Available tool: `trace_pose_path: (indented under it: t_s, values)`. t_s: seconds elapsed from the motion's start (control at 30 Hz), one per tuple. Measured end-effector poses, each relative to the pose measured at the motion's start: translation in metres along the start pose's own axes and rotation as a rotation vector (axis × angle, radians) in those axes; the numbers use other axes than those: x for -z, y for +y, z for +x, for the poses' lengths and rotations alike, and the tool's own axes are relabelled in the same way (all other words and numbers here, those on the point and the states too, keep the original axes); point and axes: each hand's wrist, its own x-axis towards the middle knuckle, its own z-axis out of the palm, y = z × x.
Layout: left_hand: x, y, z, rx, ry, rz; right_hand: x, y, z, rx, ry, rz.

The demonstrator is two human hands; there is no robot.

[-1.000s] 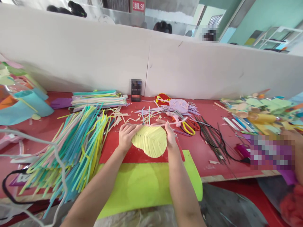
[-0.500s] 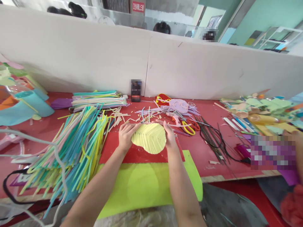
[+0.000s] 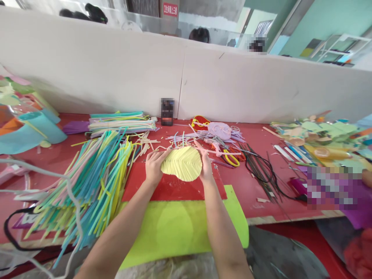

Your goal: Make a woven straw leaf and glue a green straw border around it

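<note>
A pale yellow leaf-shaped foam piece (image 3: 183, 164) made of glued strips lies on a red sheet (image 3: 174, 188) at the table's middle. My left hand (image 3: 153, 166) grips its left edge, and my right hand (image 3: 205, 164) holds its right edge. A lime green foam sheet (image 3: 174, 228) hangs over the near table edge beneath my forearms.
A big heap of blue, green, yellow and pink foam strips (image 3: 90, 182) lies at the left. Scissors (image 3: 229, 155), black wires (image 3: 260, 168) and foam scraps lie to the right. A white partition (image 3: 186, 77) stands behind. Colourful cut-outs (image 3: 325, 135) fill the far right.
Both hands have slid the yellow leaf piece a little away from me, towards the back of the table. The thin pale strip held across its top a second ago is gone from my fingers.
</note>
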Motion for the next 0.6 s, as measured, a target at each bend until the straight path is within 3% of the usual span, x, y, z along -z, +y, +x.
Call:
trace_pose_path:
  t_s: [0.17,0.6]
  values:
    - [0.0001,0.0009,0.0,0.065,-0.02,-0.029,-0.0002,-0.0013,-0.0005,0.181,0.08,-0.014]
    - [-0.0028,0.0004,0.0004,0.167,-0.045,-0.106,-0.0027,-0.0017,-0.0038,0.204,0.055,-0.055]
